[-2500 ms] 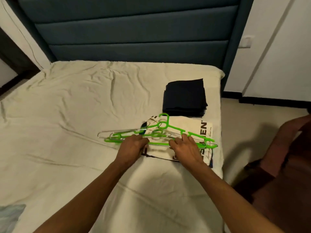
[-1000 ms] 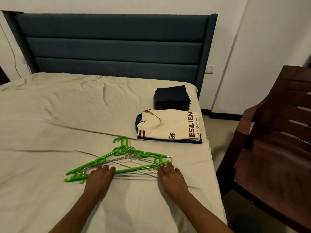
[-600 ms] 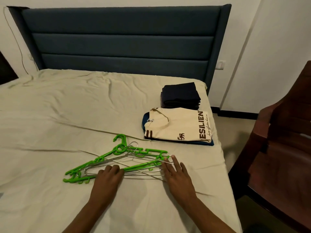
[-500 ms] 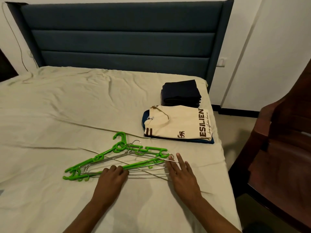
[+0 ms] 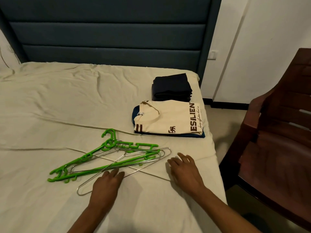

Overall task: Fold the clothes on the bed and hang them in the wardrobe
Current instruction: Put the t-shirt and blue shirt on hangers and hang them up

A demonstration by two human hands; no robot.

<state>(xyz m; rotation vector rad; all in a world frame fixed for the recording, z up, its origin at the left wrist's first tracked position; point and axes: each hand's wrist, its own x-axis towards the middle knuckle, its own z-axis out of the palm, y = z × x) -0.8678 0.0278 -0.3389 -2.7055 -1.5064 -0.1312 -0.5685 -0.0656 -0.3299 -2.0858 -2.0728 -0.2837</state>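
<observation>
At bed's near edge: hangers [image 5: 107,161], long axis 8-to-2 o'clock, at 12 of left hand [image 5: 107,185], flat-fingered, touching wire; right hand [image 5: 183,170] open, empty, just beside; folded clothes [image 5: 170,118] at 1 o'clock.

The bed [image 5: 50,101] runs off the left and bottom edges. The chair [image 5: 276,148] is cut by the right edge. A blue garment [image 5: 193,135] under the cream shirt [image 5: 168,118] shows only its edge; the shirt's lettering starts hidden in the fold.
</observation>
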